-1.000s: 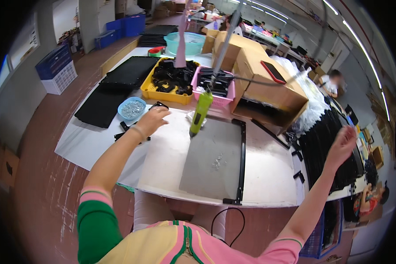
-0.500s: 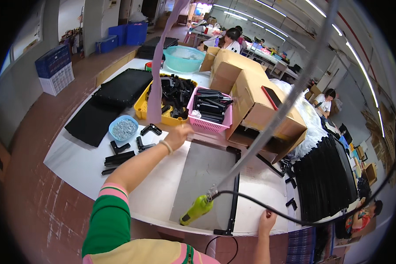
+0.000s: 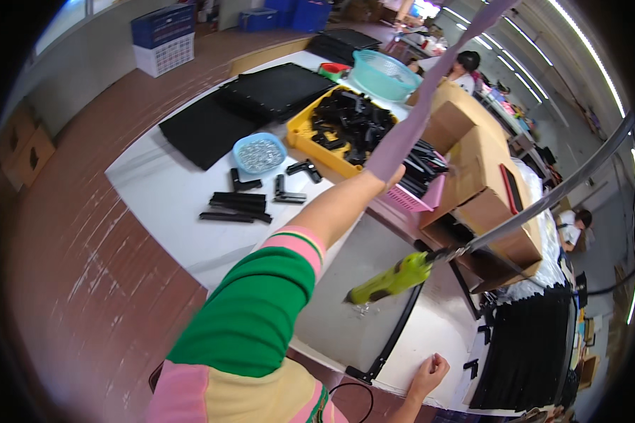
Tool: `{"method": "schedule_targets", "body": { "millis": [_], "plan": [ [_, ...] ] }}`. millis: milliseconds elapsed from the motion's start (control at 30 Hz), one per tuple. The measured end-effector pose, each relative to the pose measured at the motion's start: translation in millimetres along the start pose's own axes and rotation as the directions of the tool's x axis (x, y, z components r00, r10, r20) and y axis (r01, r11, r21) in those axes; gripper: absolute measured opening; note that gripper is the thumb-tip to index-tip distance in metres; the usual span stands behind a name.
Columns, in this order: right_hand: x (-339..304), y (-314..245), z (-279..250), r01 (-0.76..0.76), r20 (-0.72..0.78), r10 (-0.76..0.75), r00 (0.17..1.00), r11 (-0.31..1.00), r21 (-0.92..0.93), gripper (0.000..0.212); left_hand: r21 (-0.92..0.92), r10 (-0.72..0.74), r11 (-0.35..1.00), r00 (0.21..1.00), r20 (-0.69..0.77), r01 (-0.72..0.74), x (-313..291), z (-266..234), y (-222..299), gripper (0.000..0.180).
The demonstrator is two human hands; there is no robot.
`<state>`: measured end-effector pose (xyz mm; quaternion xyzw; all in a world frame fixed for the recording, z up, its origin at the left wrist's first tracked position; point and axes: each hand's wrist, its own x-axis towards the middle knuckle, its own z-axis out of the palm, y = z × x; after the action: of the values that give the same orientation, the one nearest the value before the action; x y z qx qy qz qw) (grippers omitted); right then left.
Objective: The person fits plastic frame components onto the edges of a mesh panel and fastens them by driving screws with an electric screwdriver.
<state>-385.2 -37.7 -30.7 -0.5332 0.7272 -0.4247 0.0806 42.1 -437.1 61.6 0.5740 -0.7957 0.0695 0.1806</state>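
Observation:
My left arm stretches forward, and my left hand (image 3: 398, 176) is at the near edge of the pink basket (image 3: 409, 199) of black strips. A hanging purple strip (image 3: 410, 130) covers much of that hand, so its fingers are hidden. My right hand (image 3: 429, 375) rests low at the table's near right, fingers curled; whether they hold anything cannot be seen. Between my arms, a yellow-green electric screwdriver (image 3: 391, 280) hangs tilted over a grey panel (image 3: 353, 303). A black frame bar (image 3: 400, 328) with a corner piece runs along the panel's right side.
Left of my arm lie black strips (image 3: 236, 206), several black corner brackets (image 3: 289, 190) and a blue bowl (image 3: 259, 153) of screws. Beyond stand a yellow crate (image 3: 303, 134) of black parts and cardboard boxes (image 3: 473, 158). A stack of black strips (image 3: 522, 352) lies right.
My left hand has reached farther forward to the pink basket. The view has turned, shifting the table things leftward or rightward. The screwdriver has swung, and my right hand stays near the table edge.

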Motion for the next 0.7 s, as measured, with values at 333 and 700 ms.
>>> {"method": "schedule_targets", "body": {
  "millis": [333,700],
  "plan": [
    [-1,4,-7,0.114,0.019,-0.112,0.993,0.99,-0.082,0.02,-0.508,0.147,0.835,0.975,-0.164,-0.211,-137,-89,-50,0.024],
    [-29,-34,-17,-0.035,-0.071,0.072,0.995,0.903,0.428,0.025,-0.176,-0.201,0.968,0.973,-0.116,0.179,-406,-130,-103,0.023]
  ]
}}
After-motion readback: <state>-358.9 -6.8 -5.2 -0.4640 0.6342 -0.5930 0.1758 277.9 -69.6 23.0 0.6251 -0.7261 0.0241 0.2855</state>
